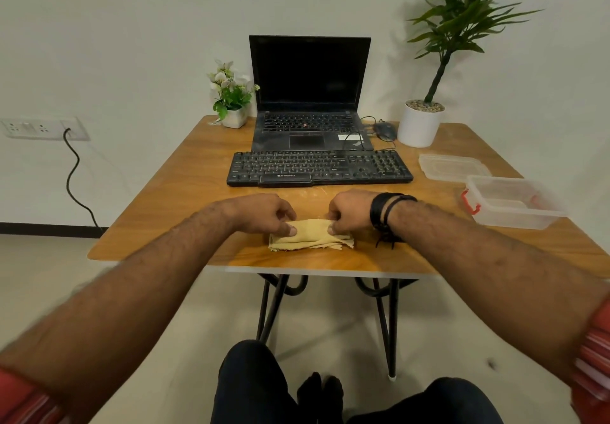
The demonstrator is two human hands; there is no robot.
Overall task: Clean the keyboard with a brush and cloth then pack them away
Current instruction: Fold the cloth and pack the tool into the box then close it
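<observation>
A yellow cloth (312, 238) lies folded near the front edge of the wooden table (185, 192). My left hand (264, 214) pinches its left end and my right hand (350, 212) pinches its right end, both lifting the top fold. The black keyboard (319, 167) sits just beyond the hands, in front of an open laptop (310, 93). A clear plastic box with red clips (515, 202) stands open at the right, its lid (452, 166) lying behind it. No brush is visible.
A small white pot with flowers (231, 100) stands left of the laptop. A large white planter (419, 123) and a black mouse (384, 130) with its cable sit at the back right. A wall socket with a black cord (71, 159) is at the left.
</observation>
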